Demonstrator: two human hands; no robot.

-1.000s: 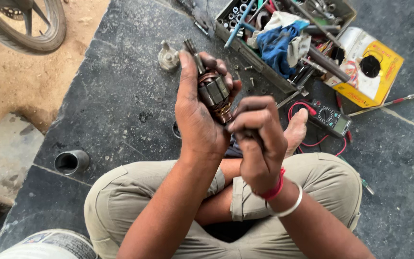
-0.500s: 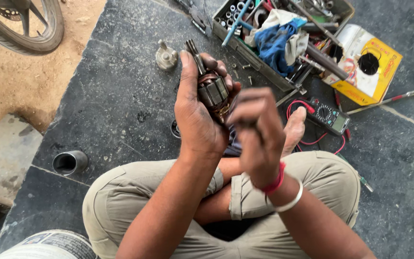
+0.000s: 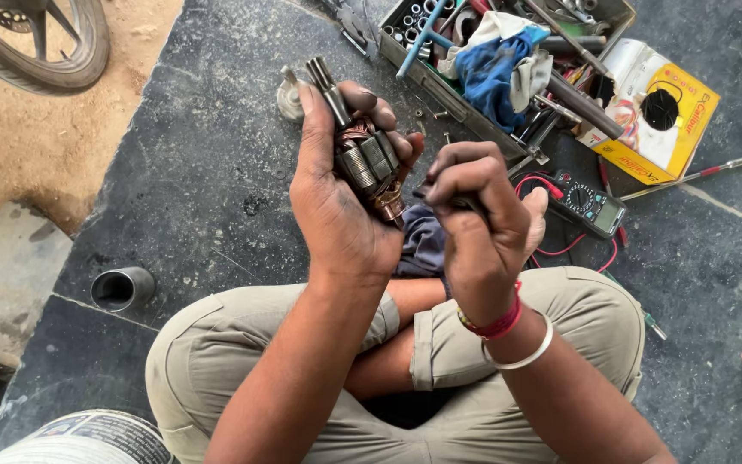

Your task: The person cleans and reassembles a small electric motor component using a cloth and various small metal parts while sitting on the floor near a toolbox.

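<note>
I sit cross-legged on a dark stone floor. My left hand grips a motor armature with copper windings and a steel shaft that points up and away from me. My right hand is closed on a small dark tool whose tip rests against the lower, copper end of the armature. Most of the tool is hidden inside my fist. A red band and a metal bangle circle my right wrist.
A metal toolbox with sockets, tools and a blue rag lies ahead. A multimeter with red leads, a yellow box, a screwdriver, a small metal cylinder, a round metal part and a wheel surround me.
My right hand has shifted slightly at the armature's lower end; the left hand keeps the armature in nearly the same place.
</note>
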